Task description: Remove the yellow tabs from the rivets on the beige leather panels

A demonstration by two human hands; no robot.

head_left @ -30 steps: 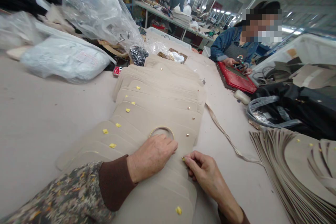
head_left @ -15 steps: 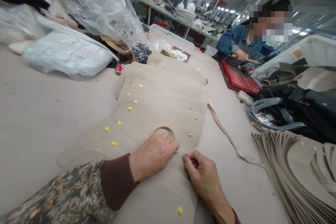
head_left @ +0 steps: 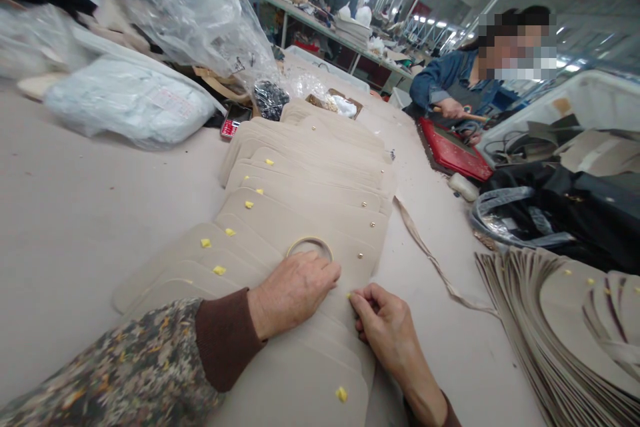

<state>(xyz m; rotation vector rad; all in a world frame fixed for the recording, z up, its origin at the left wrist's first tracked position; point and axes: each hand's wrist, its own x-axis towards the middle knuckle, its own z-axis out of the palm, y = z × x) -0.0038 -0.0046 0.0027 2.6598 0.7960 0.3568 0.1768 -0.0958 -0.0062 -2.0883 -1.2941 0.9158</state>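
Note:
My left hand is closed on a thin roll of yellow tape, whose upper rim shows above the knuckles. It rests over overlapping beige panels fanned out on the table. Just right of it, my right hand is in a pinch, with a tiny bit of yellow tape showing at the fingertips, at the panels' right side. Small yellow tape pieces stick to several panels on the left, and one more tape piece lies near the front. Metal studs dot the panels' right side.
A fanned stack of beige pieces stands at the right, near a black bag. A beige strip lies between. Plastic-wrapped goods are at left. Across the table a co-worker holds a wooden-handled tool over a red tray.
My hands stay almost in place; a speck of yellow now shows at my right fingertips. The co-worker's hand with the tool has shifted slightly left.

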